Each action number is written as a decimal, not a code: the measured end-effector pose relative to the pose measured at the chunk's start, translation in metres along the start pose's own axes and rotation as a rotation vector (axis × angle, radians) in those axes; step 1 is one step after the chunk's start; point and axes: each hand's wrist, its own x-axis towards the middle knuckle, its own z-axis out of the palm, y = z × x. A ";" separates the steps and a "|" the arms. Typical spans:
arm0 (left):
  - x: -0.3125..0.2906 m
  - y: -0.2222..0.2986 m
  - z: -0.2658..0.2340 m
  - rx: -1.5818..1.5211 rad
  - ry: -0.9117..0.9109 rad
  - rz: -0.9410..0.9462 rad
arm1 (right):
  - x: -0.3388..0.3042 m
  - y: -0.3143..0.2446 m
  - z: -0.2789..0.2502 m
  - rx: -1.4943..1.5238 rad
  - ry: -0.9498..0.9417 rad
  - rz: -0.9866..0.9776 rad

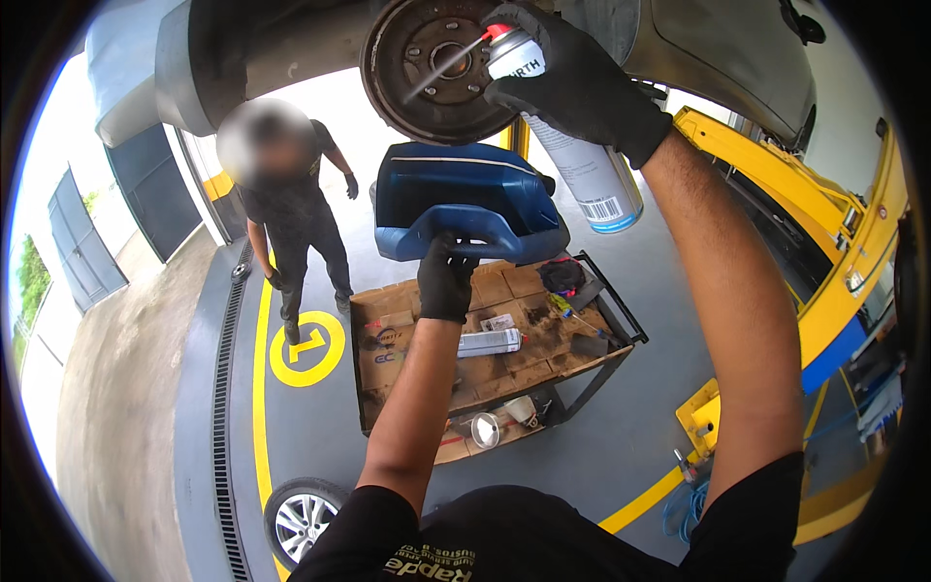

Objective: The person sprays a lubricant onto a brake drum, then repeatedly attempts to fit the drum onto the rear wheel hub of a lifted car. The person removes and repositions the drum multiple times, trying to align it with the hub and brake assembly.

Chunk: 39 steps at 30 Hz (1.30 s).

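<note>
"Metal or plastic, what are those black gloves gripping?"

"The right hand is gripping a smooth, cylindrical spray can, pale with a red top. The left hand is holding, in curled fingers, the handle of a blue plastic container, boxy and gaping open."

"And around them?"

"A round, rust-brown metal disc is hanging just above the container in view; stained, creased cardboard is lining the surface below."

"How many are you counting?"

"Two cans, a second can lying on the cardboard; one container, one disc, one loose wheel and one co-worker standing to the left."

"Which way is the held can pointing?"

"It's leaning beside the disc, its long axis slanting from upper-left top to lower-right base. A thin streak is running down-left from its top; straw or spray, I cannot tell."
</note>
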 end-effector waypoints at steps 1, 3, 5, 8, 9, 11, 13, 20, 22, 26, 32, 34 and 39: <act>0.001 -0.002 -0.001 0.001 -0.002 0.009 | -0.004 0.006 -0.001 -0.039 -0.006 -0.058; 0.003 -0.006 -0.002 0.011 -0.011 0.013 | -0.012 0.017 -0.005 -0.144 -0.005 -0.143; 0.005 -0.010 -0.003 0.005 -0.012 0.022 | -0.017 0.026 -0.010 -0.310 -0.024 -0.134; 0.005 -0.014 -0.005 0.103 -0.042 0.114 | -0.017 0.036 -0.022 -0.425 -0.069 -0.085; 0.005 -0.015 -0.004 0.220 -0.083 0.195 | -0.015 0.037 -0.028 -0.423 -0.071 -0.082; 0.001 -0.015 -0.001 0.235 -0.076 0.210 | -0.011 0.039 -0.036 -0.453 -0.027 -0.137; -0.003 -0.012 0.006 0.029 -0.015 0.094 | -0.009 0.041 -0.040 -0.368 -0.009 -0.199; -0.019 -0.003 0.025 0.007 0.021 0.033 | -0.012 0.074 -0.005 -0.246 0.191 -0.257; -0.017 -0.004 0.021 0.019 -0.064 0.014 | -0.008 0.079 0.006 -0.053 0.040 -0.094; -0.011 -0.004 0.006 0.087 -0.080 0.055 | 0.003 0.045 0.014 0.082 -0.010 -0.038; 0.000 -0.010 0.005 0.528 -0.198 0.240 | 0.016 -0.019 0.017 -0.385 -0.001 -0.133; 0.004 -0.023 0.013 0.396 -0.229 0.087 | 0.015 0.001 0.022 -0.415 0.082 -0.168; 0.002 -0.034 0.018 0.287 -0.241 -0.065 | 0.022 0.036 0.033 -0.252 0.184 -0.179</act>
